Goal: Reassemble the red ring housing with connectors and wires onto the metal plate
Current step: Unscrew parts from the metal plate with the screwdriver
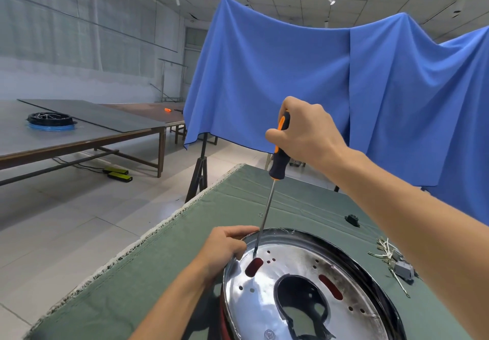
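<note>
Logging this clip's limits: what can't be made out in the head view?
- Screwdriver tip on the metal plate: any screw too small to see.
- Red ring housing: hidden under the plate, glimpsed through slots.
- Plate's near side: cut off by the bottom edge.
- Connectors: too small.

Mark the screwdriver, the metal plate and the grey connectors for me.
screwdriver [279, 151]: head view, black and orange handle.
metal plate [299, 265]: head view, bare shiny face.
grey connectors [403, 269]: head view, plastic body.

Shiny round metal plate [304, 268] lies flat — red ring housing [254, 267] showing through its slots.
</note>
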A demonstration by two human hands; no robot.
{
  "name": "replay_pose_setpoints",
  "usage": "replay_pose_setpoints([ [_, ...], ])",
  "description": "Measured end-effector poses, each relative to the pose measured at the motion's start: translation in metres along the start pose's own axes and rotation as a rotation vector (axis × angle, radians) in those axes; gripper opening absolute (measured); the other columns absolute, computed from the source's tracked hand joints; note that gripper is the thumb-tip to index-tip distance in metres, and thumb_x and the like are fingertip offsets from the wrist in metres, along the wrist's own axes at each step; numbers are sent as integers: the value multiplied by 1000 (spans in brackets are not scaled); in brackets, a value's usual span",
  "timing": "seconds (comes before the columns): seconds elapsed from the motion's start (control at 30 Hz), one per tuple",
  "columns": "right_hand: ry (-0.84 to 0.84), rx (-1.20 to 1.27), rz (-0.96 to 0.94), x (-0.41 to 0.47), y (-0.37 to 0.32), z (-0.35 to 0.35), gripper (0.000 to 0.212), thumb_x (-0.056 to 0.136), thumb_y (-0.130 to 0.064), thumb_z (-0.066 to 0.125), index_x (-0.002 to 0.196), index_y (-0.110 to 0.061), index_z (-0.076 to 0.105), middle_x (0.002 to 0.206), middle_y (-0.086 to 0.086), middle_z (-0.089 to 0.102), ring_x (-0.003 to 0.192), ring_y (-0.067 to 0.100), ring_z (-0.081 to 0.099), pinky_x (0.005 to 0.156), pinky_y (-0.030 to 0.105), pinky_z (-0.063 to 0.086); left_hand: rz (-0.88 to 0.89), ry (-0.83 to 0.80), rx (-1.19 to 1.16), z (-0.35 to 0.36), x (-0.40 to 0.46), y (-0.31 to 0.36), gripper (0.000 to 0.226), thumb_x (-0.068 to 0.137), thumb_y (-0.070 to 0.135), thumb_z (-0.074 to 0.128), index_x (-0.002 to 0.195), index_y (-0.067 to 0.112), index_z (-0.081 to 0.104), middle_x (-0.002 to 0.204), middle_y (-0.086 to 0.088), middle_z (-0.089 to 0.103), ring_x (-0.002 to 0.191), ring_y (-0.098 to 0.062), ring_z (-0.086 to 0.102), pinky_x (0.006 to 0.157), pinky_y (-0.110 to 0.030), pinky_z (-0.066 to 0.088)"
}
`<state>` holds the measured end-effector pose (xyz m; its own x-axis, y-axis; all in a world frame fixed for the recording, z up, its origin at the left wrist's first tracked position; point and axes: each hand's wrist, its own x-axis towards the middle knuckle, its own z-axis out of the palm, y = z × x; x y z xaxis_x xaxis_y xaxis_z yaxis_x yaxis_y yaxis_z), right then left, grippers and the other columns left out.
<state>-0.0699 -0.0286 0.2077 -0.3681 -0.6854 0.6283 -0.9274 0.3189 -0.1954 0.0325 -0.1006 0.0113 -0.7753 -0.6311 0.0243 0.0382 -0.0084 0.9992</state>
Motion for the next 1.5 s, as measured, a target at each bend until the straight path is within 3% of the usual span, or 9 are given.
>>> replay_pose_setpoints([
  [0.23, 190, -67, -4, 23, 2, -21, 16, 74, -24, 61, 76, -11, 52, 63, 0, 49, 65, 30, 50, 53, 29, 33, 9, -41, 14, -1, -2, 2, 57, 73, -25, 42, 110, 9, 69, 94, -12, 71, 57, -4, 63, 49, -12, 43],
  [0.53, 298, 421, 295, -25, 49, -30, 28, 67, -29, 77, 81, -16, 56, 72, 1, 64, 48, 19, 66, 52, 39, 58, -18, 49, -27, 4, 2, -2, 43, 74, -19, 46, 103, 1, 70, 96, -16, 69, 78, -21, 61, 66, -23, 50],
  [0.73, 48, 507, 525, -85, 88, 12, 34, 67, -6, 76, 71, -14, 43, 68, 4, 62, 55, 23, 67, 70, 50, 58, -22, 48, 54, 4, 7, 9, 26, 79, -5, 51, 81, 2, 76, 79, -13, 72, 67, -19, 60, 58, -22, 50],
  [0.87, 22, 493, 545, -108, 102, 39, 30, 72, -10, 74, 75, -15, 44, 78, 8, 65, 63, 27, 68, 63, 39, 55, 28, 37, 492, 9, 22, 18, 18, 84, 4, 50, 70, 14, 56, 67, -7, 43, 59, -17, 35, 53, -23, 31],
  [1.0, -52, 459, 531, -123, 110, 57, 31, 76, -16, 74, 100, -21, 54, 91, -1, 68, 78, 13, 64, 61, 21, 45, 35, 55, 702, 15, 42, 26, 39, 84, 9, 51, 48, 16, 35, 46, 0, 26, 43, -14, 21, 49, -26, 20],
  [1.1, -142, 236, 465, -132, 109, 62, 32, 80, -24, 67, 111, -23, 57, 103, -2, 67, 91, 20, 61, 76, 30, 48, -8, 57, 777, 22, 68, 32, 25, 86, 11, 54, 61, 11, 58, 57, -7, 49, 53, -21, 40, 54, -26, 35],
  [1.2, -375, -101, 373, -135, 100, 64, 17, 79, -38, 60, 84, -22, 53, 91, -1, 57, 79, 26, 53, 59, 28, 36, -116, -18, 664, 25, 94, 29, 17, 90, 11, 55, 91, 0, 68, 64, -6, 59, 50, -16, 51, 47, -21, 42],
  [1.37, -461, 77, 523, -142, 100, 78, 27, 78, -34, 50, 64, -16, 36, 72, 1, 48, 59, 22, 46, 46, 26, 34, -24, 32, 690, 20, 126, 0, 12, 88, 2, 58, 89, -1, 69, 55, -7, 57, 29, -3, 45, 35, -15, 38],
  [1.5, -425, 70, 545, -144, 103, 81, 30, 84, -37, 48, 65, -18, 34, 70, -2, 46, 65, 24, 44, 50, 30, 28, 111, 53, 890, 13, 146, -17, 10, 81, 18, 65, 90, 21, 69, 70, 0, 68, 66, -14, 66, 67, -28, 55],
])
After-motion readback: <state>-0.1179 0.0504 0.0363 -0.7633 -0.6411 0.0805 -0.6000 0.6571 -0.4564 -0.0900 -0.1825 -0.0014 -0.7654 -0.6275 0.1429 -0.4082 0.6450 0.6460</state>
